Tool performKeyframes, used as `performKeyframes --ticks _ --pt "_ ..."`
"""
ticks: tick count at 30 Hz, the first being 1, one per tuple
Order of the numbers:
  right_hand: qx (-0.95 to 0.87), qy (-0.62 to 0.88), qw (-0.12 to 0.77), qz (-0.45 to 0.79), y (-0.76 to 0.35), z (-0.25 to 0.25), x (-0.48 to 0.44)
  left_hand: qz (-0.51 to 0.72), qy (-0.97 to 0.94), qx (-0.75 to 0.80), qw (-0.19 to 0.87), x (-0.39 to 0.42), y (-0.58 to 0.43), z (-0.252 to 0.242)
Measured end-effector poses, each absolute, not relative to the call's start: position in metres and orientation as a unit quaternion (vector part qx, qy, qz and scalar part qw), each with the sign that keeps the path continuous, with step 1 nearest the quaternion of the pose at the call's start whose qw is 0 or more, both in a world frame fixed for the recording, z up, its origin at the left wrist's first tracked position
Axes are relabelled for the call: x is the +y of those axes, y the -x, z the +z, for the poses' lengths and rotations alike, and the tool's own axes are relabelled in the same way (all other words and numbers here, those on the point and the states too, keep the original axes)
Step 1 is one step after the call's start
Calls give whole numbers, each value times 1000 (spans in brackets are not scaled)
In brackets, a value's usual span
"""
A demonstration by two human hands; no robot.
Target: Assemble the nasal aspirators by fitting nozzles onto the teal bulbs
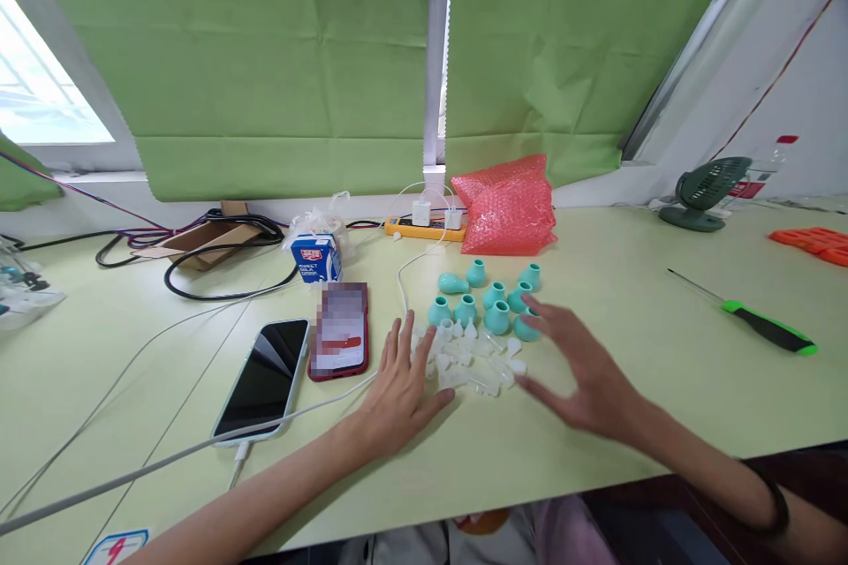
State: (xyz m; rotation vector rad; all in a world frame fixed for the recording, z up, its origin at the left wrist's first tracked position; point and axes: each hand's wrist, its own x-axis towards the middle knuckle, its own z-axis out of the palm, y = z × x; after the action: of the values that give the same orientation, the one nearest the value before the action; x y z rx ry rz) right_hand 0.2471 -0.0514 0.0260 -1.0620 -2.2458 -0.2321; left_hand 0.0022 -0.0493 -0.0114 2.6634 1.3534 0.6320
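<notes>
My left hand [403, 384] rests with spread fingers at the left side of a heap of small clear and white plastic pieces [487, 368]. On the right of that heap, my right hand [583, 371] is held with thumb and fingers wide apart and nothing between them. Its fingertips come close to a teal rubber bulb [526, 327] and partly cover it. Several more teal bulbs [496, 318] stand behind the heap with their round openings upward. One teal bulb [453, 283] lies on its side at the back left of the group.
Left of my hands lie a phone with a red case [367, 344], a charging phone [265, 380] and a white cable. Behind are a milk carton [318, 258], a yellow power strip [404, 228] and a red bubble-wrap bag [507, 212]. A screwdriver [768, 327] and small fan [706, 190] are right.
</notes>
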Motion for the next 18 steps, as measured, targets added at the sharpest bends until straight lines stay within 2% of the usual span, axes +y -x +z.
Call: performKeyframes --ticks 2,5,12,18 --pt "-860 438 254 -62 -250 4 -66 200 -859 466 77 -46 -1 -18" --pt "-850 483 209 -29 -250 -20 -64 195 -847 485 95 -37 -6 -25" --pt "-844 494 207 -33 -233 -31 -52 199 -845 487 100 -26 -27 -25" --pt "-848 485 208 -49 -229 -35 -49 249 -826 499 86 -27 -35 -25"
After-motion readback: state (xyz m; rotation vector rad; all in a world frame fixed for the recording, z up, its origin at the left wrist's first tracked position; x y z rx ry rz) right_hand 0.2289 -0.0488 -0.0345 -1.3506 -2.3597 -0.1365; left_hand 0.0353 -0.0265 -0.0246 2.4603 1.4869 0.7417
